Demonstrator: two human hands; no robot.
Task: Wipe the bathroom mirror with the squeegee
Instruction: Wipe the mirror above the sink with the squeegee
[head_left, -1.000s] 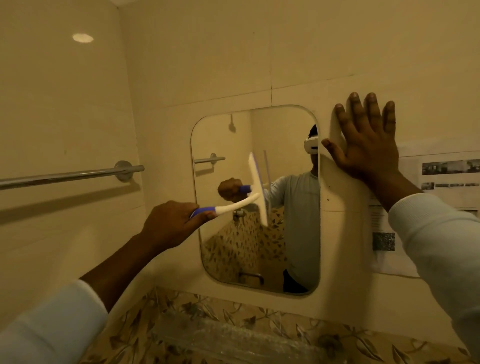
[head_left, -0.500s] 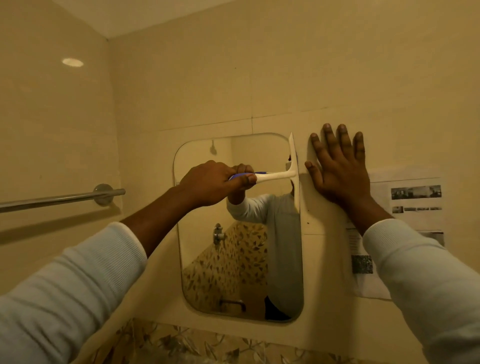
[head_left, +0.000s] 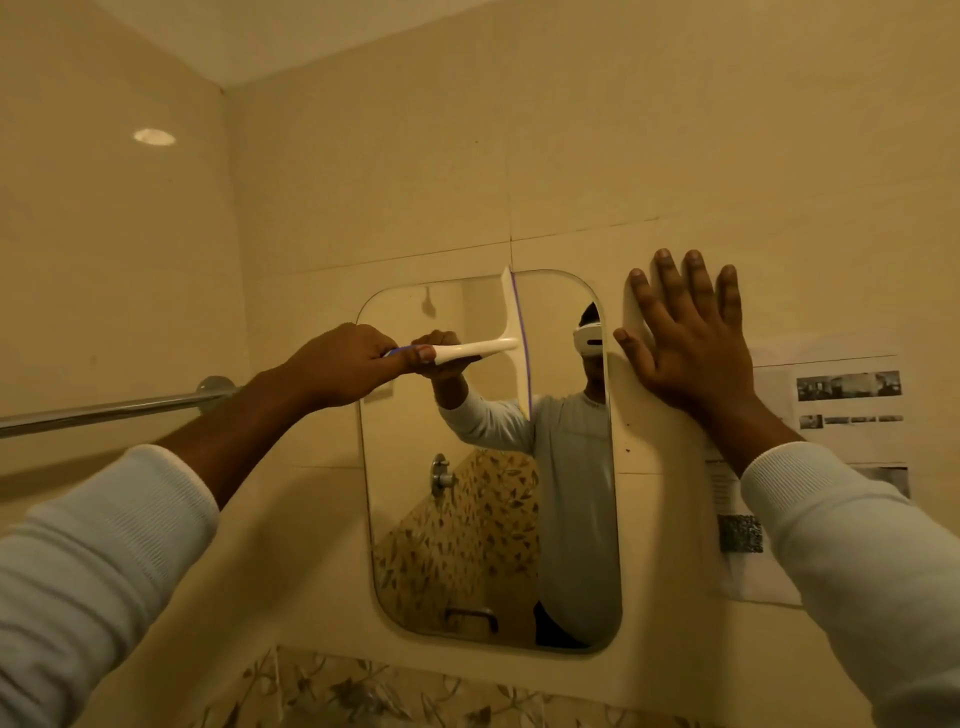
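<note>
The mirror (head_left: 410, 457), a tall pane with rounded corners, hung on the cream tiled wall (head_left: 623, 156) straight ahead. The squeegee (head_left: 511, 332) lay against its upper part, a little right of the middle. Its white blade stood upright with the purple rubber edge on the right side, and its top end reached just past the mirror's upper rim. The handle ran level from the blade toward the left, white for most of its length and blue at the grip.

The left hand (head_left: 348, 364) was clamped round that blue grip, with the fingers curled over it and the thumb on the near side. The forearm came up from the lower left out of a pale ribbed left sleeve (head_left: 104, 545).

The right hand (head_left: 685, 348) lay flat on the wall just beside the mirror's upper right corner. Its fingers were straight, spread apart and pointing up, and it held nothing. The thumb sat close to the mirror's edge. The right sleeve (head_left: 857, 551) came in from the lower right.

A chrome towel rail (head_left: 114, 408) ran along the wall to the left. A paper sheet (head_left: 852, 415) with small photographs and a square code was stuck to the wall on the right, partly behind the right wrist. Leaf-patterned tiles (head_left: 363, 691) ran in a band below the mirror.
</note>
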